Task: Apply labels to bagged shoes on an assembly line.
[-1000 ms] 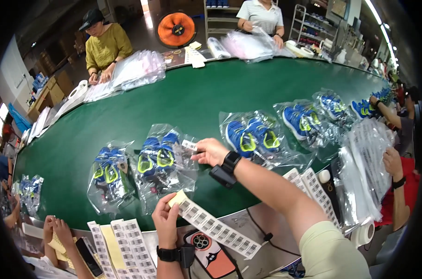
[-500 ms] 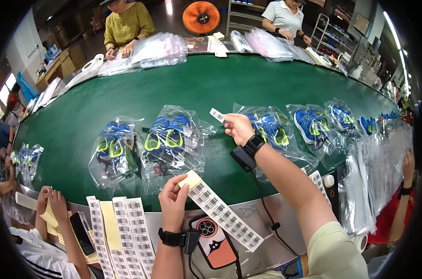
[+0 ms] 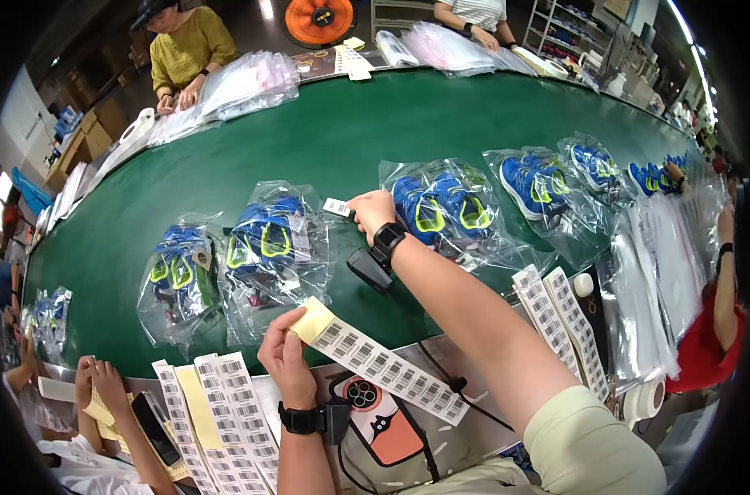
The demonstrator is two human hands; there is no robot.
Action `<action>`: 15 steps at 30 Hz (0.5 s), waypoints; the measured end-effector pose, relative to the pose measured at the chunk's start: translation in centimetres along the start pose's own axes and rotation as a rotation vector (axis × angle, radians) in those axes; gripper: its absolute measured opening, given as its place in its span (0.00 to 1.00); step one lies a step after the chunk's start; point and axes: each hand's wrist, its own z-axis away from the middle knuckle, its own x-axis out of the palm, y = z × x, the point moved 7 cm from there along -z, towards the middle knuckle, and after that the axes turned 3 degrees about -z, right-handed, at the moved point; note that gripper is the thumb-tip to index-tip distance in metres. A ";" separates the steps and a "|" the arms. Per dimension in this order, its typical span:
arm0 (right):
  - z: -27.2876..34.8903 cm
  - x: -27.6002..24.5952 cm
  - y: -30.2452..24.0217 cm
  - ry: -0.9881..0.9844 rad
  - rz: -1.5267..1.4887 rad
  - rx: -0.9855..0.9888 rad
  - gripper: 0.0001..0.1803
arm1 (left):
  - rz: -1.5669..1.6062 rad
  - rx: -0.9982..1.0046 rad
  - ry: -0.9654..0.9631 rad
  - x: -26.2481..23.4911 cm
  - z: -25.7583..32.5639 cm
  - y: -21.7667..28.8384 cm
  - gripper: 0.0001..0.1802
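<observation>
My left hand (image 3: 287, 356) pinches the yellow backing end of a strip of barcode labels (image 3: 383, 364) at the near edge of the green table. Farther in, my right hand (image 3: 373, 216) has its fingertips closed on a single white barcode label (image 3: 337, 207). That label hovers just right of a bagged pair of blue and lime shoes (image 3: 263, 235). A second bagged pair of shoes (image 3: 441, 206) lies right of my right hand. Another bagged pair (image 3: 175, 268) rests to the left. Both wrists wear black straps with small devices.
More bagged shoes (image 3: 536, 186) lie to the right, near stacked clear bags (image 3: 651, 280). Label sheets (image 3: 218, 412) and a phone in an orange case (image 3: 383, 425) occupy the near edge. A co-worker's hands (image 3: 102, 384) are at the left; two people stand across the green table (image 3: 350, 124).
My right hand has moved left with the label, uncovering the bagged shoes on its right. The whole view has shifted, so the shoes appear farther left. My left hand still holds the strip.
</observation>
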 end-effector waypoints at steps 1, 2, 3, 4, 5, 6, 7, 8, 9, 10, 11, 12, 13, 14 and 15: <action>-0.4 0.0 0.0 0.030 0.072 -0.018 0.07 | 0.018 0.027 -0.008 0.3 0.0 0.3 0.19; -0.7 -0.1 0.0 0.062 0.144 -0.037 0.08 | 0.037 0.055 -0.016 0.6 0.0 0.5 0.21; -0.8 -0.1 -0.1 0.094 0.211 -0.053 0.08 | 0.038 0.056 -0.028 0.8 0.0 0.5 0.21; -1.0 -0.1 -0.1 0.121 0.277 -0.069 0.09 | 0.041 0.055 -0.040 0.9 0.0 0.4 0.22; 1.0 0.9 -1.5 0.053 0.378 -0.039 0.10 | 0.030 0.054 -0.035 0.3 0.1 0.2 0.23; 2.2 1.8 -2.2 0.036 0.370 -0.037 0.10 | 0.014 0.057 -0.025 -0.4 0.1 0.3 0.23; 2.7 1.8 -2.9 0.035 0.471 -0.047 0.11 | 0.006 0.064 -0.039 -0.2 0.1 0.4 0.23; 3.2 1.8 -3.6 0.032 0.572 -0.059 0.11 | -0.004 0.072 -0.051 0.0 0.1 0.6 0.24; 3.9 2.2 -4.3 -0.003 0.679 -0.090 0.12 | -0.009 0.080 -0.052 0.1 0.1 0.6 0.24; 4.2 2.2 -4.6 -0.001 0.669 -0.093 0.12 | -0.009 0.080 -0.053 0.4 0.1 0.4 0.23; 4.6 2.5 -5.2 -0.040 0.758 -0.149 0.11 | -0.008 0.081 -0.051 0.6 0.3 0.6 0.23; 4.8 2.7 -5.9 -0.080 0.847 -0.208 0.11 | 0.057 0.032 -0.064 0.9 0.5 0.6 0.20; 4.3 2.4 -6.1 -0.184 0.902 -0.158 0.11 | 0.058 0.021 -0.073 1.3 0.5 0.7 0.19; 4.4 1.6 -6.8 -0.166 0.896 -0.187 0.13 | 0.064 0.011 -0.081 1.6 0.5 0.7 0.18; 4.7 1.2 -7.5 -0.205 0.955 -0.261 0.13 | 0.080 0.023 -0.080 1.7 0.5 0.9 0.18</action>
